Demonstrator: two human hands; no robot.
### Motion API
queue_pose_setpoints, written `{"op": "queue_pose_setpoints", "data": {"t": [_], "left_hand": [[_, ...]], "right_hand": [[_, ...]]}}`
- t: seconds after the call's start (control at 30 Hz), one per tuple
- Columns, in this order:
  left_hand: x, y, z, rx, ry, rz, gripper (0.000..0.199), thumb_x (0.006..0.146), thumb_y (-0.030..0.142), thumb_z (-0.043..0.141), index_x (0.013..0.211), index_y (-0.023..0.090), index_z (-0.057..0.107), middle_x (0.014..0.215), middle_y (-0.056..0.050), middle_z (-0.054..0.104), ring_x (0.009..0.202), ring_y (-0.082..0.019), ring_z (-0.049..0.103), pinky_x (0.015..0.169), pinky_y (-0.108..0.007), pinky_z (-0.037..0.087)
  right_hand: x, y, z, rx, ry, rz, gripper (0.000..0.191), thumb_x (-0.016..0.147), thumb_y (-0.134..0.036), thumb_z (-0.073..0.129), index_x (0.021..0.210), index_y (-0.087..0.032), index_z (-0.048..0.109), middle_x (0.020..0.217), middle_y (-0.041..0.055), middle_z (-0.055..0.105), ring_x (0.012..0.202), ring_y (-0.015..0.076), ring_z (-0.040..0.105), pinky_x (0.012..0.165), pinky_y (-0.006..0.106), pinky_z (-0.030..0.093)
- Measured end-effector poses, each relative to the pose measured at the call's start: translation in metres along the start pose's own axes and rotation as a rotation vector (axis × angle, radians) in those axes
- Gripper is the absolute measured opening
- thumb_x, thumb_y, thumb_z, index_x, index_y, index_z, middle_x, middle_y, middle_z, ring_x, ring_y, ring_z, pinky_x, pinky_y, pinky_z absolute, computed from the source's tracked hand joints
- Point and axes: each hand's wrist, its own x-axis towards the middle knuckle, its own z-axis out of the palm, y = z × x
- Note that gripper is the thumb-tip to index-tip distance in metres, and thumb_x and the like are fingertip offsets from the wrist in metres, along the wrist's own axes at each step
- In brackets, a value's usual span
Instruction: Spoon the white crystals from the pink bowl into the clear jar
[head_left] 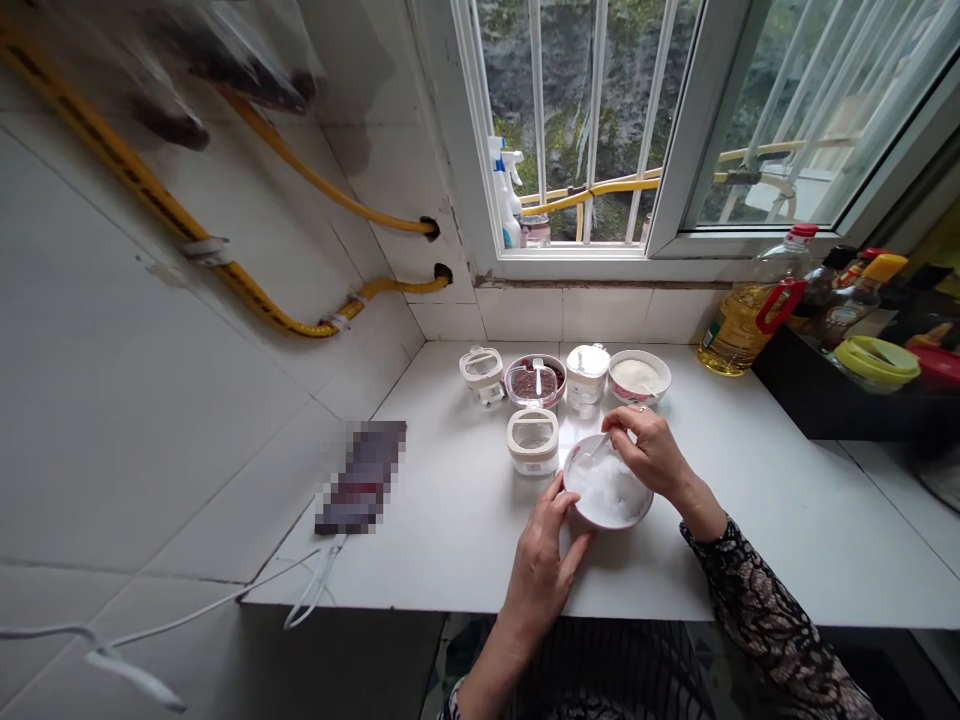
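Left hand (541, 570) has its fingers (559, 500) curled round the rim of a white bowl (609, 490), holding it firmly, and it's piled with fluffy white stuff. Right hand (651, 452) has its fingers (619, 425) pinched closed on a small white spoon (596, 447) dipped into that pile. Just past the fingers on the bench (450, 520) sit a square lidded jar (532, 442), a dish of dark red grains (534, 382), a round white jar (587, 375) and a bowl of pale powder (639, 378).
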Motion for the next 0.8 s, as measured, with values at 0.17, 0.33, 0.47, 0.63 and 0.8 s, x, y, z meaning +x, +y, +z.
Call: {"op": "queue_pose_setpoints", "data": {"t": [0.17,0.33,0.47,0.63,0.8], "left_hand": [[0.0,0.0,0.0,0.003,0.012,0.011,0.039,0.092,0.014,0.059,0.128,0.026,0.049,0.148,-0.015,0.053,0.138,-0.028,0.055,0.103,-0.044,0.058],[0.001,0.0,-0.001,0.013,0.006,0.009,0.04,0.092,0.014,0.059,0.128,0.026,0.049,0.149,-0.015,0.052,0.138,-0.028,0.055,0.102,-0.043,0.058],[0.001,0.0,-0.001,0.006,-0.001,0.005,0.04,0.092,0.013,0.059,0.128,0.027,0.049,0.149,-0.014,0.052,0.139,-0.028,0.054,0.102,-0.043,0.059],[0.001,0.0,-0.001,0.012,-0.006,0.005,0.042,0.091,0.012,0.06,0.129,0.027,0.048,0.149,-0.014,0.052,0.138,-0.029,0.054,0.102,-0.044,0.059],[0.001,0.0,0.001,-0.004,0.003,0.008,0.042,0.091,0.012,0.06,0.128,0.026,0.049,0.149,-0.015,0.052,0.138,-0.029,0.055,0.103,-0.044,0.059]], "right_hand": [[0.001,-0.001,0.004,0.081,-0.05,0.077,0.019,0.08,-0.016,0.049,0.072,-0.021,0.065,0.068,0.0021,0.068,0.066,0.018,0.06,0.07,0.031,0.045],[0.004,0.001,-0.002,0.313,-0.015,0.338,0.017,0.074,-0.022,0.049,0.069,-0.021,0.064,0.054,-0.0018,0.06,0.054,0.0151,0.055,0.059,0.028,0.042],[0.007,0.005,-0.006,0.491,0.029,0.488,0.015,0.068,-0.027,0.052,0.066,-0.019,0.065,0.051,-0.0017,0.058,0.052,0.0148,0.054,0.058,0.028,0.044],[0.01,0.005,-0.004,0.621,0.078,0.513,0.015,0.07,-0.031,0.059,0.07,-0.018,0.067,0.054,-0.0006,0.062,0.055,0.0147,0.057,0.06,0.029,0.048],[0.008,-0.012,0.009,0.581,0.153,0.325,0.018,0.086,-0.035,0.06,0.088,-0.019,0.067,0.073,0.0035,0.072,0.069,0.0187,0.068,0.069,0.032,0.054]]}}
